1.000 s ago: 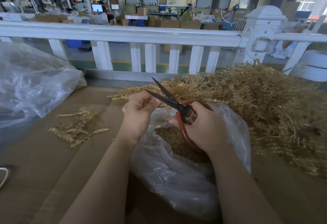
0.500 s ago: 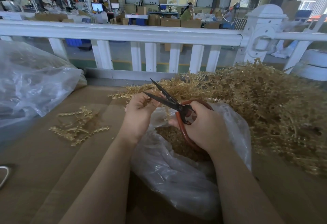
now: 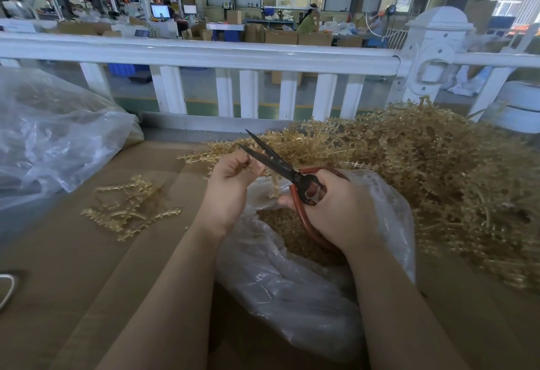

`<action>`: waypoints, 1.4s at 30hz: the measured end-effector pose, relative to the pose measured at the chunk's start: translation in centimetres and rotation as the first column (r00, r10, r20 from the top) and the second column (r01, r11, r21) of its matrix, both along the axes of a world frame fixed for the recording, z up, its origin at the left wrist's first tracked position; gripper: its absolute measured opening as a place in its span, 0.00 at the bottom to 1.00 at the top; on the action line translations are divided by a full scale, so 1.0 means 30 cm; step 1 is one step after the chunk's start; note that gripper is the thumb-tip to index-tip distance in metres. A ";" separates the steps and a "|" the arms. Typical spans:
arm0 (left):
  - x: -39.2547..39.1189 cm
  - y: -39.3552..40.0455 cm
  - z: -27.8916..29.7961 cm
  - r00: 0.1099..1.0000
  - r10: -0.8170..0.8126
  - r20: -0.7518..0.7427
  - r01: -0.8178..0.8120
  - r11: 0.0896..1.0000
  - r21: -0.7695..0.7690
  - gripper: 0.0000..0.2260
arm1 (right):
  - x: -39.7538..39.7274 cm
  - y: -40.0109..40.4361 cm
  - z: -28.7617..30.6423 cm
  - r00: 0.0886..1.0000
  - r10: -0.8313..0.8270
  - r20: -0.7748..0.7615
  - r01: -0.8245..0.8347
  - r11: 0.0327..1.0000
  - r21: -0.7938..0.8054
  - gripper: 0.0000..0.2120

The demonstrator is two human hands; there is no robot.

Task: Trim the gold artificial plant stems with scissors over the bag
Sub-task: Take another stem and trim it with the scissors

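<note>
Blades open right beside the holding fingers.
Left hand pinches stem; right hand grips scissors, tips at 11 o'clock. Nick risk; offcut could miss bag.

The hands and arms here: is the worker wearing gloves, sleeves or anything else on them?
No. The left hand and right hand are bare, without gloves. Both forearms are uncovered as far as the view shows, with no sleeve, watch, bracelet or ring visible.

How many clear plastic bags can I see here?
2. One clear bag lies open under the hands, holding gold trimmings; a second bag sits at the left by the white railing. Others may be out of view.
</note>
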State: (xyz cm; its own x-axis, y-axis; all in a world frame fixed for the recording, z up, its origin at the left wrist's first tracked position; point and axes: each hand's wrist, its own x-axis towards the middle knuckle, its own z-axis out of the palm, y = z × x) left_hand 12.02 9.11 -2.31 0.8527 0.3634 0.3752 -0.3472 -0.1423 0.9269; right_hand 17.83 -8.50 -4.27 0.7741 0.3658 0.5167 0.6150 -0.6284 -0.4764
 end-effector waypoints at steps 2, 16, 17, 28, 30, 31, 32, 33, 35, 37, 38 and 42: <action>-0.001 0.001 0.002 1.000 -0.011 0.003 0.011 1.000 -0.014 0.08 | -0.002 0.001 -0.001 1.000 0.002 0.010 -0.002 1.000 0.006 0.24; -0.005 0.007 0.002 1.000 -0.030 -0.007 0.030 0.995 0.092 0.07 | -0.016 -0.001 0.024 0.999 0.026 0.023 -0.027 0.999 0.022 0.37; -0.003 0.008 0.000 1.000 -0.027 -0.013 0.028 0.996 0.089 0.07 | -0.016 -0.001 0.027 0.999 0.031 0.021 -0.031 0.999 0.017 0.37; -0.011 0.003 0.009 0.995 -0.089 0.047 0.086 0.994 0.072 0.07 | -0.002 -0.004 0.019 0.997 0.074 -0.012 -0.074 0.997 -0.007 0.31; -0.013 0.000 0.010 0.994 -0.098 0.049 0.095 0.993 0.063 0.07 | -0.002 -0.005 0.019 0.997 0.076 -0.018 -0.076 0.997 0.004 0.29; -0.013 -0.002 0.010 0.994 -0.100 0.047 0.097 0.994 0.059 0.08 | -0.003 -0.005 0.018 0.997 0.080 -0.015 -0.080 0.997 0.004 0.28; -0.012 -0.003 0.009 0.994 -0.100 0.041 0.098 0.994 0.057 0.10 | -0.002 -0.006 0.018 0.996 0.086 -0.012 -0.086 0.996 0.002 0.27; -0.011 -0.004 0.007 0.994 -0.102 0.033 0.100 0.993 0.056 0.11 | -0.001 -0.006 0.017 0.996 0.091 -0.011 -0.091 0.996 0.001 0.27; -0.010 -0.004 0.005 0.993 -0.115 0.021 0.114 0.992 0.057 0.13 | 0.001 -0.006 0.016 0.995 0.095 -0.014 -0.095 0.995 0.002 0.26; -0.012 -0.006 0.005 0.991 -0.130 0.022 0.128 0.990 0.064 0.13 | 0.002 -0.006 0.012 0.995 0.099 -0.010 -0.099 0.995 0.019 0.27; -0.013 -0.007 0.006 0.990 -0.138 0.029 0.136 0.989 0.066 0.14 | 0.001 -0.006 0.011 0.995 0.100 -0.009 -0.099 0.995 0.031 0.29; -0.011 -0.005 0.008 0.985 -0.159 0.061 0.155 0.986 0.067 0.12 | 0.001 -0.006 0.002 0.995 0.098 -0.037 -0.094 0.993 0.077 0.33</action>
